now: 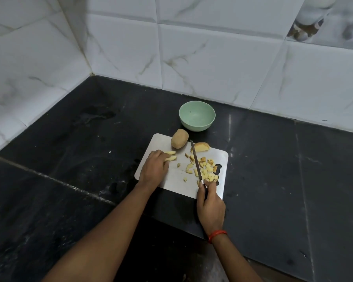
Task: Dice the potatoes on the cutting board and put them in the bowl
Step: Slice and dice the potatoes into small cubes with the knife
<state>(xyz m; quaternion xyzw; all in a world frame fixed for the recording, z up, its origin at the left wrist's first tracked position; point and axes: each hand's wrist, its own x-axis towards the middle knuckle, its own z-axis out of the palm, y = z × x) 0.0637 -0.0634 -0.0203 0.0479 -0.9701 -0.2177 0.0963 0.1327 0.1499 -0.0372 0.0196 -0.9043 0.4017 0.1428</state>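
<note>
The single head-worn view looks forward and down (from close above) onto the cutting board [175, 180].

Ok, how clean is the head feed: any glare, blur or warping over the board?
Head view: board, knife, strips and dice are sharp, under soft even light with faint shadows; wide-angle warp bends the tiles and counter edges toward the sides; a thin glare streak lies on the counter right of the bowl; the top right tile is blurred.
</note>
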